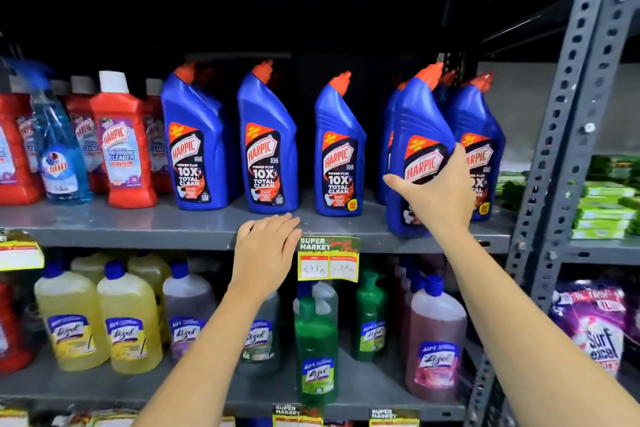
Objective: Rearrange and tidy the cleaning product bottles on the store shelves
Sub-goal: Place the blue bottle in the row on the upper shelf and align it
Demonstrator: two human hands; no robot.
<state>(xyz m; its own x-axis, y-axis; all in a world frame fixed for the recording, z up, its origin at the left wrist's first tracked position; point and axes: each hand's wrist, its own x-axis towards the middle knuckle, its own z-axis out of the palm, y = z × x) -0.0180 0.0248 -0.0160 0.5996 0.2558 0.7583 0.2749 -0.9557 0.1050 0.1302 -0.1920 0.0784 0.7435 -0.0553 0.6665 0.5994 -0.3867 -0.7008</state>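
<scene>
The right hand (437, 190) is wrapped around the lower front of a blue plastic Harpic bottle with an orange-red cap (417, 135), fingers spread across its label and thumb to the left; the bottle leans slightly left at the near right edge of the grey metal middle shelf (138, 225), and whether its base touches the shelf cannot be told. The left hand (268, 250) lies flat and open, palm down, fingers together, on the shelf's front lip, holding nothing, just left of a yellow and green supermarket price tag (328, 259). Three more matching blue Harpic bottles (268, 139) stand apart in a row to the left of the held one, and at least two more crowd behind it on the right. Farther left are several red Harpic bathroom cleaner bottles with white caps (124, 142) and one pale blue spray bottle (59, 152). On the lower shelf stand yellow, purple, green and pink Lizol bottles (128, 326).
</scene>
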